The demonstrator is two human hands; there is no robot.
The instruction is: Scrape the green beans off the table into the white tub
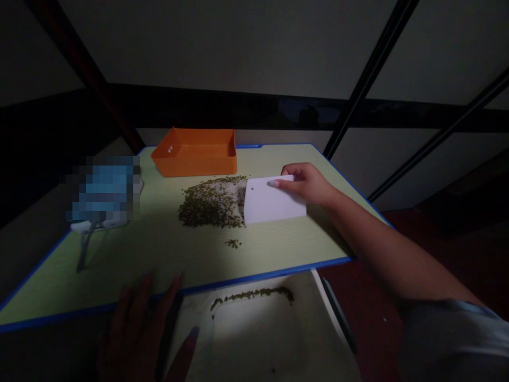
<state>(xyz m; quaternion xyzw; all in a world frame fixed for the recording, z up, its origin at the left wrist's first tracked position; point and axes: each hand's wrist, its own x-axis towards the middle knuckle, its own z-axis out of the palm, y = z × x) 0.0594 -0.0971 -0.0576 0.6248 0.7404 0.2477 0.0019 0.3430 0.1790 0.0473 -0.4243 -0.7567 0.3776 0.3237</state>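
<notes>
While right hand (307,183) pinches one white scraper (272,204), left hand (137,331), fingers spread, perhaps touches one tub (333,313).

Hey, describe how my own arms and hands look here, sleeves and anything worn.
Your right hand has a longish, pale bluish thumbnail, and that forearm is bare up to a loose greyish-blue sleeve. Your left hand is dim and blurred, with a longish bluish thumbnail; no sleeve shows on that side. Neither wears a glove.

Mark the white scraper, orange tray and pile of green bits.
White scraper (274,203), head view, middle of its flat face.
Orange tray (199,166), head view, front wall.
Pile of green bits (207,206), head view, near its middle.
</notes>
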